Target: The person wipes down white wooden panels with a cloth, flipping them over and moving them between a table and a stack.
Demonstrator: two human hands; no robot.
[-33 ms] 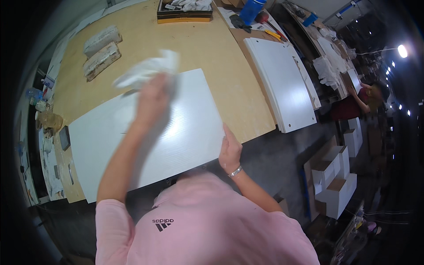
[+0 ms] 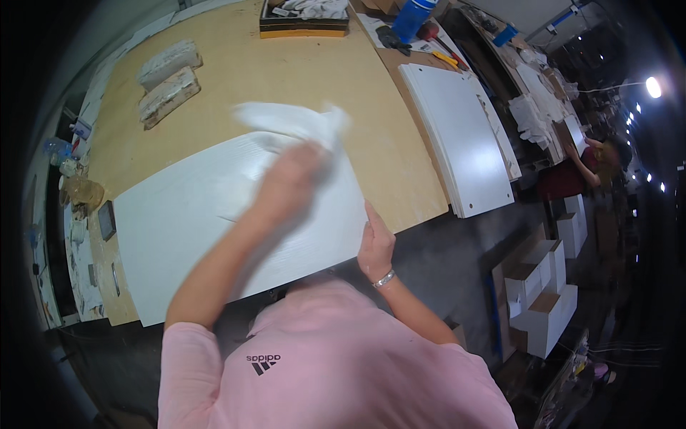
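A glossy white panel [image 2: 179,229] lies flat on the tan worktable, its near edge just past the table's front. My left hand [image 2: 291,182] is closed on a white cloth [image 2: 286,120], over the panel's far right part. Both cloth and hand are smeared by motion, and the fingertips are partly hidden in the cloth. At the panel's near right corner, my right hand [image 2: 376,247] holds the side edge, fingers along it and part of the grip underneath out of sight.
White panels [image 2: 464,143] are stacked at the table's right edge. Two wrapped blocks [image 2: 169,96] lie far left; a box of cloths [image 2: 304,27] and a blue bottle [image 2: 413,20] stand at the back. White cartons [image 2: 547,307] and another person [image 2: 582,168] are to the right.
My left hand and the white cloth have moved to the right across the panel. My right hand stays at the panel's edge.
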